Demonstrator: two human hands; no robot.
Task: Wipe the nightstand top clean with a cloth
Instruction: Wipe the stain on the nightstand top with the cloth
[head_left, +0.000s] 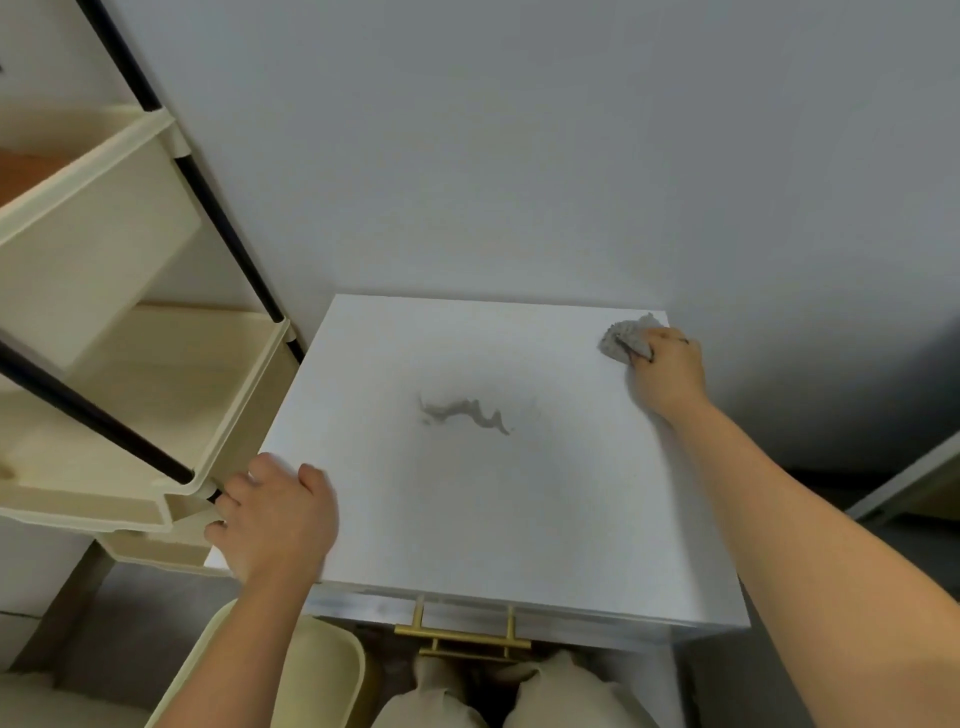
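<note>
My right hand (667, 371) grips the cloth (626, 338) at the far right corner of the nightstand top (519, 519). My left hand (275, 519) holds its left edge. Wiping looks barely begun, so next I should sweep over the gray smudge (462, 415).

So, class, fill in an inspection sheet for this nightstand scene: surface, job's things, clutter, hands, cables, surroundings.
Surface: white nightstand top, with a grey smear near its middle.
Job's things: crumpled grey cloth at the far right corner.
Clutter: nothing seen.
Hands: right hand holds the cloth on the top; left hand grips the near left edge.
Cables: nothing seen.
Surroundings: cream shelf rack at left, grey wall behind, gold drawer handle below the front.
</note>
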